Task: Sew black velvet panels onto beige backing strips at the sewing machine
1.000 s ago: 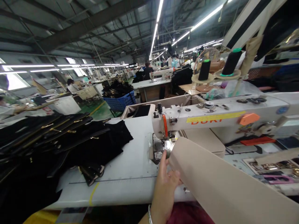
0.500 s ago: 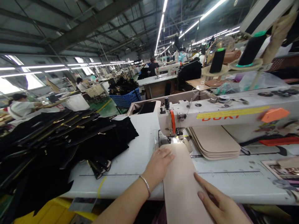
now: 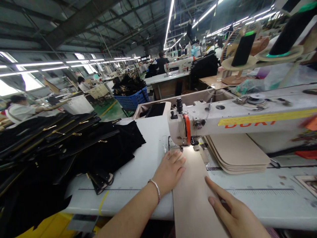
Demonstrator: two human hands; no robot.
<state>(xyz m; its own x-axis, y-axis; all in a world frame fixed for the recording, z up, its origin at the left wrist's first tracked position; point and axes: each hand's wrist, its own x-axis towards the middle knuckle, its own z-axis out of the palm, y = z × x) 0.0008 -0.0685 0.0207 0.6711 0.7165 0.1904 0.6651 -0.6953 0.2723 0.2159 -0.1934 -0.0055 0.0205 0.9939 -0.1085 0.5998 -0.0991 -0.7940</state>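
A long beige panel (image 3: 193, 195) lies lengthwise on the white sewing table (image 3: 151, 162), its far end under the head of the sewing machine (image 3: 180, 127). My left hand (image 3: 169, 170), with a ring and a silver bangle, rests flat on the panel's left side near the needle area, fingers spread. My right hand (image 3: 230, 208) touches the panel's right edge closer to me, thumb and forefinger apart. Under the machine arm sits a stack of beige panels (image 3: 237, 153) with rounded corners. The needle itself cannot be made out.
Black zippered pieces (image 3: 81, 145) are heaped on the left of the table. Behind the machine are a beige bin (image 3: 153, 107) and a blue crate (image 3: 131, 99) of black pieces. Thread cones (image 3: 244, 49) stand at the upper right. Other people sit farther back.
The view has shifted slightly, so the machine and the stack appear larger and farther right. The panel's far end is now further under the machine head. Both hands remain on it.
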